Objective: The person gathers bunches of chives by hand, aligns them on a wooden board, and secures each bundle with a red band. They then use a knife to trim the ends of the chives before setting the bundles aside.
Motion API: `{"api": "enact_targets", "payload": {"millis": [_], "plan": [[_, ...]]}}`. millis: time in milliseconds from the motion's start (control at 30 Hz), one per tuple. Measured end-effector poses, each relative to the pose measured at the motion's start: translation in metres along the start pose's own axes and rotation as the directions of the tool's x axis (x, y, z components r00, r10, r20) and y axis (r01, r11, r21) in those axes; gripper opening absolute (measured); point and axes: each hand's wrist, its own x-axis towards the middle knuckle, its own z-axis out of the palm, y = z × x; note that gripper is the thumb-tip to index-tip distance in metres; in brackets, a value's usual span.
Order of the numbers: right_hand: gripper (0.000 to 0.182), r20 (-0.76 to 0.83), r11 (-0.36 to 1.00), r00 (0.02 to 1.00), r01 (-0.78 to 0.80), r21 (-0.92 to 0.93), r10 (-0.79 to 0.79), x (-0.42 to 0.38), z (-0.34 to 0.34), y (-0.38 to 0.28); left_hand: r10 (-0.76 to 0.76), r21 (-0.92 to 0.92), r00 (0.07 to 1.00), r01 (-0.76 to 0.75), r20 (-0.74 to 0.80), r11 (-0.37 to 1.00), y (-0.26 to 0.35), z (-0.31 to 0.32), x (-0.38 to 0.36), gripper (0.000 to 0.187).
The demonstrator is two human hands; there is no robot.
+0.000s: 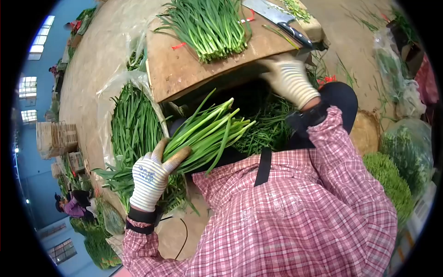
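My left hand [156,171], in a striped work glove, is closed around a loose bunch of Chinese chives [207,130], their pale cut ends pointing up and right. My right hand [290,77], gloved too, is beside the front edge of the wooden table [168,69]; its fingers are smeared by motion. On the tabletop lies a thick pile of chives [210,32] with red ties [179,46] near it. A large knife [277,18] with a black handle rests to the right of the pile, just above my right hand.
More chives [136,120] fill a plastic-lined container at the left. Loose greens [265,127] lie below the table edge. At the right are bagged greens [406,147] and a wooden stool [367,131]. Another person [74,205] sits far left near stacked crates [57,138].
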Motion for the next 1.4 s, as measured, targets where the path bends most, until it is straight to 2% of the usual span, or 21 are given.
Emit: {"api": "enact_targets", "payload": {"millis": [67,167,200,267,333,400,433,467,533,633,733,867,1000,1067,1100,1167,1200,1267,1300,1333,1400], "plan": [[0.034,-0.243,0.864,0.932,0.344,0.367,-0.268,-0.004,0.023,-0.043,0.023,0.005,1.000,-0.023,-0.004,1.000,0.004,0.001,0.006,0.060],[0.024,0.099,0.768,0.870,0.366,0.526,-0.483,-0.002,0.022,-0.061,0.049,-0.059,0.999,-0.050,-0.020,0.997,0.008,0.000,0.013,0.058],[0.021,0.020,0.735,0.877,0.389,0.556,-0.479,-0.003,0.027,-0.054,0.053,-0.065,0.998,-0.054,-0.016,0.996,0.008,0.000,0.012,0.058],[0.027,0.229,0.985,0.965,-0.096,-0.146,0.128,0.002,0.005,-0.017,0.036,-0.107,0.999,-0.032,0.032,0.994,0.007,0.002,0.001,0.049],[0.044,0.282,0.906,0.919,-0.151,-0.395,0.276,-0.010,-0.006,0.001,0.023,-0.111,1.000,-0.022,0.012,0.994,0.005,0.008,-0.007,0.050],[0.071,0.441,0.973,0.898,-0.111,0.202,0.011,-0.020,0.003,-0.011,0.011,-0.126,1.000,-0.010,0.005,0.992,0.005,0.011,-0.005,0.052],[0.073,0.406,0.717,0.878,-0.111,0.688,-0.254,-0.022,0.019,-0.024,0.018,-0.134,1.000,-0.019,-0.005,0.991,0.007,0.013,-0.002,0.055],[0.060,0.319,0.541,0.877,-0.082,0.837,-0.360,-0.029,0.029,-0.035,0.026,-0.134,1.000,-0.026,-0.004,0.991,0.009,0.012,0.000,0.055],[0.040,0.487,0.433,0.808,-0.329,0.840,-0.332,-0.029,0.035,-0.052,0.045,-0.144,0.999,-0.046,-0.011,0.989,0.013,0.012,0.003,0.057],[0.027,0.379,0.299,0.889,-0.299,0.906,-0.257,-0.031,0.044,-0.051,0.011,-0.186,0.999,-0.017,-0.035,0.982,0.013,0.021,-0.004,0.055],[0.027,0.454,0.433,0.858,-0.324,0.841,-0.240,-0.026,0.032,-0.038,-0.012,-0.244,0.998,-0.005,-0.068,0.970,0.019,0.024,-0.002,0.052],[0.023,0.581,0.325,0.812,-0.533,0.781,-0.065,-0.027,0.014,-0.027,-0.009,-0.242,0.996,-0.012,-0.085,0.970,0.023,0.022,0.001,0.050],[0.033,0.344,0.091,0.929,-0.334,0.938,-0.139,-0.033,0.030,-0.010,-0.060,-0.202,0.996,0.047,-0.063,0.978,0.016,0.021,-0.005,0.061],[0.037,0.368,0.259,0.913,-0.318,0.912,-0.175,-0.034,0.043,-0.016,-0.037,-0.183,0.995,0.020,-0.089,0.983,0.016,0.017,-0.003,0.065],[0.034,0.363,0.538,0.929,-0.267,0.800,-0.078,-0.033,0.045,-0.011,-0.039,-0.182,0.996,0.025,-0.075,0.983,0.015,0.015,-0.003,0.065],[0.027,0.270,0.964,0.954,-0.186,0.189,0.131,-0.021,0.059,0.020,-0.050,-0.166,0.996,0.037,-0.071,0.985,0.015,0.015,-0.006,0.063],[0.027,0.267,0.963,0.955,-0.186,0.193,0.131,-0.023,0.052,0.017,-0.047,-0.162,0.996,0.036,-0.070,0.986,0.015,0.014,-0.007,0.063],[0.027,0.395,0.820,0.912,-0.312,0.480,0.116,-0.028,0.029,0.009,-0.047,-0.138,0.995,0.034,-0.090,0.990,0.015,0.017,-0.006,0.063],[0.031,0.147,0.668,0.977,-0.007,0.744,-0.153,-0.031,0.045,0.006,-0.040,-0.132,0.993,0.026,-0.107,0.991,0.016,0.020,-0.005,0.063],[0.033,0.119,0.500,0.963,0.017,0.866,-0.240,-0.033,0.042,-0.012,-0.034,-0.133,0.994,0.019,-0.106,0.991,0.017,0.019,-0.003,0.063],[0.032,0.335,0.393,0.914,-0.228,0.891,-0.228,-0.033,0.025,-0.040,0.008,-0.109,0.998,-0.015,-0.061,0.994,0.019,0.017,0.003,0.065]]}}
